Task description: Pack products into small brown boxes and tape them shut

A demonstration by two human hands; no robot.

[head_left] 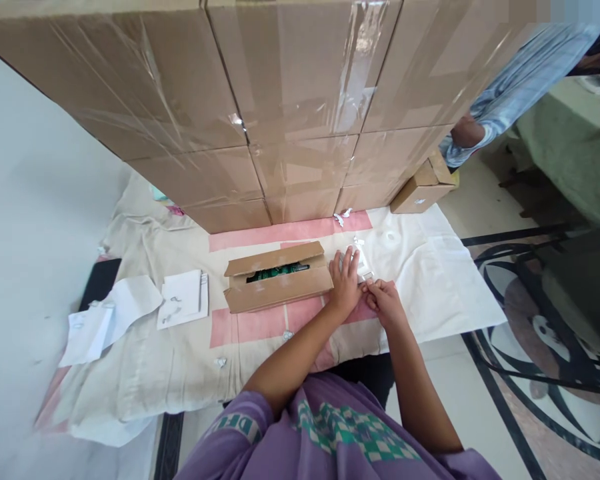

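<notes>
My left hand (347, 277) lies with its fingers spread on a small white flat piece (363, 260), which may be paper or a packet. At the near corner of that piece, my right hand (384, 300) is closed in a pinch. What its fingertips hold is too small to make out. Just left of my hands is a long cardboard box (280, 293), its top flaps partly apart. Dark green items (280, 271) show through the gap, their kind unclear.
Taped cardboard cartons (300, 100) form a wall behind the cloth-covered surface (170, 373). A smaller carton (420, 190) stands at the right, near another person's sleeve (525, 80). Papers (180, 300) and a black flat object (100, 280) lie left. Crumpled scraps (343, 217) are scattered about.
</notes>
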